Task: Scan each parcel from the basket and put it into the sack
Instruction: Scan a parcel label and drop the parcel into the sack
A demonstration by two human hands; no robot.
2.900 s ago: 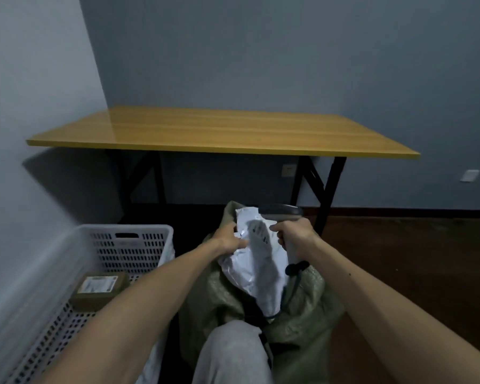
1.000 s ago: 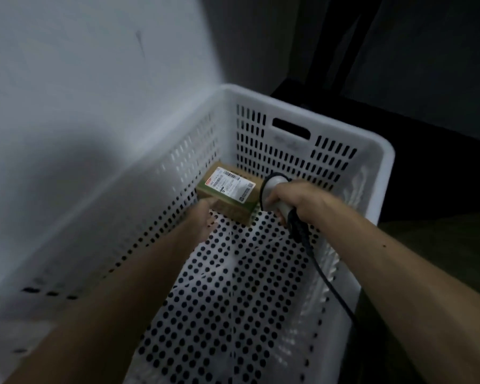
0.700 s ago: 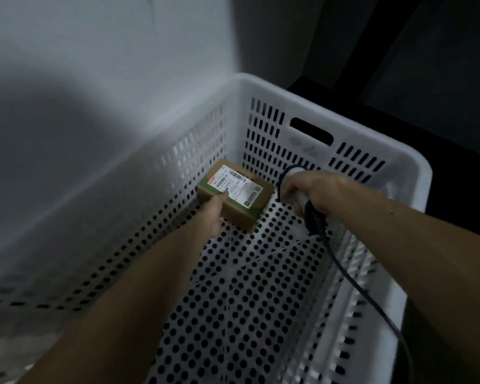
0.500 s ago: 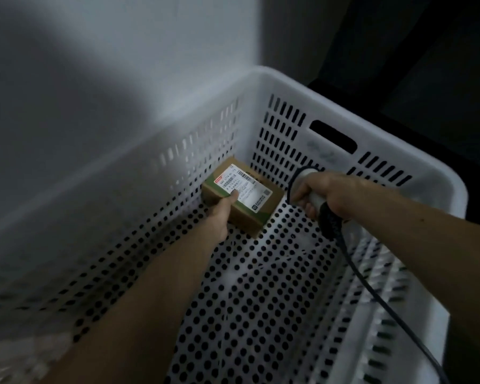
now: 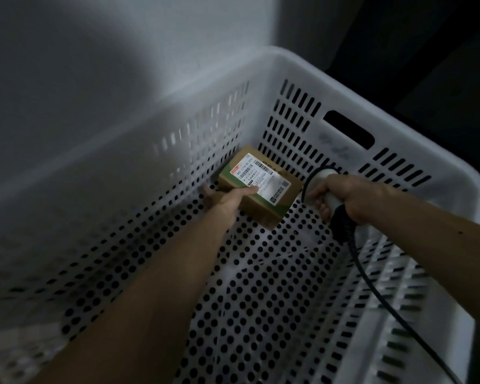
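A small brown cardboard parcel [image 5: 263, 187] with a white barcode label lies in the far corner of the white perforated basket [image 5: 311, 79]. My left hand [image 5: 225, 202] grips the parcel's near edge, thumb on the label and fingers under its left side. My right hand [image 5: 352, 195] holds a white handheld scanner [image 5: 323, 180] just right of the parcel, its head turned toward the box. A black cable [image 5: 372, 278] trails from the scanner to the lower right. The sack is out of view.
A pale wall runs along the basket's left side. Dark floor lies beyond the far right rim. The basket's dotted floor [image 5: 261, 300] holds only this parcel in the part I can see.
Earlier both hands held a white bag over the sack. Since then they reached into the basket; my left hand closed on the brown parcel and the scanner came beside it.
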